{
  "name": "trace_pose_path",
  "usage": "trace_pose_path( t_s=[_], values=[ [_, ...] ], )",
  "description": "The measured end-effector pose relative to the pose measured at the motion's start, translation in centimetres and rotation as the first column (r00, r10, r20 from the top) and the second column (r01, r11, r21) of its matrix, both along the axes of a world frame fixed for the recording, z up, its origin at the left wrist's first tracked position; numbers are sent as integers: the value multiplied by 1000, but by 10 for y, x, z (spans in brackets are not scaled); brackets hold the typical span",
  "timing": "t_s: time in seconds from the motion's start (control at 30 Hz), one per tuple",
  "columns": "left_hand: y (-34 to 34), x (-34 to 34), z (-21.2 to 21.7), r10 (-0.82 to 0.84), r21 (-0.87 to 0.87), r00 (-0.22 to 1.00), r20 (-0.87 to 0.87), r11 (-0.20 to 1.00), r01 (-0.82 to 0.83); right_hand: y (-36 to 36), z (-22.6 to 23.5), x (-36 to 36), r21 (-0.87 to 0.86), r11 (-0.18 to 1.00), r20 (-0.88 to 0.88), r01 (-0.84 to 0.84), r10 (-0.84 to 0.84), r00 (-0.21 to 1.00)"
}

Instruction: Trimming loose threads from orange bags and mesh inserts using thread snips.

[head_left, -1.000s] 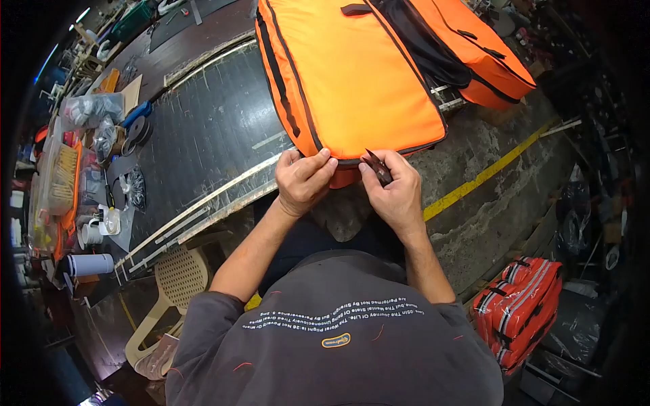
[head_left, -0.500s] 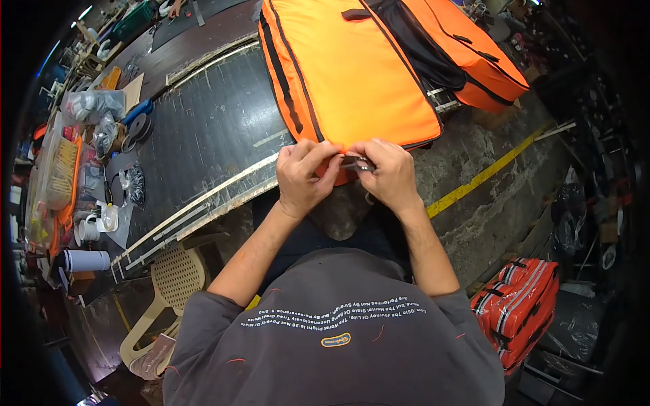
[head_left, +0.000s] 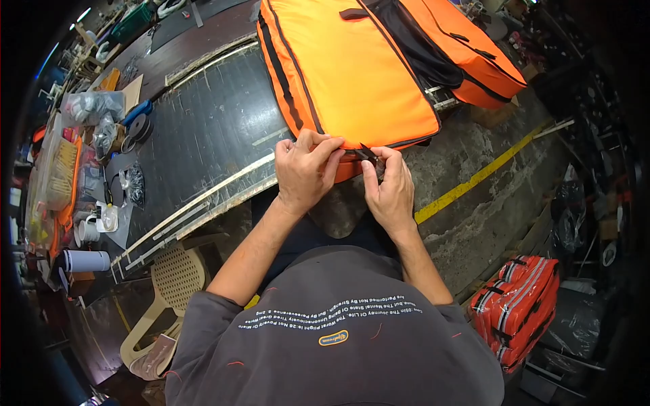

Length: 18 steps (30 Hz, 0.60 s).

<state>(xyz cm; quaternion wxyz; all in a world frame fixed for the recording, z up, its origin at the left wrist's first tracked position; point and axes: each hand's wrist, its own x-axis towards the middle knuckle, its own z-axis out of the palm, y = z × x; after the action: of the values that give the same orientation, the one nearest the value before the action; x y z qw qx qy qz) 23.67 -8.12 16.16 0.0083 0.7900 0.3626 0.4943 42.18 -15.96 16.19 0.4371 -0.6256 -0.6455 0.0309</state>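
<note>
A bright orange bag [head_left: 359,74] with black zippers and trim lies over the table's edge in front of me. At its near edge, my left hand [head_left: 305,166] pinches the fabric by the black piping between thumb and fingers. Close beside it on the right, my right hand [head_left: 389,186] is closed on small dark thread snips [head_left: 366,154]. Their pointed blades stick up against the bag's edge. My fingers partly cover the snips, and any thread there is too small to make out.
The dark worktable [head_left: 210,115] runs left, with a roll of black tape [head_left: 139,127], plastic boxes and a white mug [head_left: 87,231] at its far left. A beige plastic chair [head_left: 177,277] stands below it. Red bags [head_left: 518,304] lie at lower right.
My right hand has drawn slightly away from the left and turned, so the snips' dark blades now point upward at the bag's edge. My left hand keeps its pinch there.
</note>
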Motion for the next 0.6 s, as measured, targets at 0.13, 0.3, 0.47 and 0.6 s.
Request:
trace_pose_path(
  t_s=[0.13, 0.3, 0.47, 0.6],
  values=[
    [-2, 0, 14, 10, -8, 995, -104, 1000, -11, 1, -12, 3, -11, 1000, 3, 22, -22, 1000],
    [3, 2, 29, -17, -24, 975, -222, 1000, 12, -1, -20, 4, -41, 999, -281, 6, -17, 959],
    [8, 8, 8, -33, 161, 967, -251, 984, 76, -4, -19, 2, 1, 1000, -345, 8, -7, 939],
    [16, 15, -2, -27, 196, 984, -176, 979, 62, -8, -9, 2, 9, 1000, -333, -2, 5, 943]
  ],
)
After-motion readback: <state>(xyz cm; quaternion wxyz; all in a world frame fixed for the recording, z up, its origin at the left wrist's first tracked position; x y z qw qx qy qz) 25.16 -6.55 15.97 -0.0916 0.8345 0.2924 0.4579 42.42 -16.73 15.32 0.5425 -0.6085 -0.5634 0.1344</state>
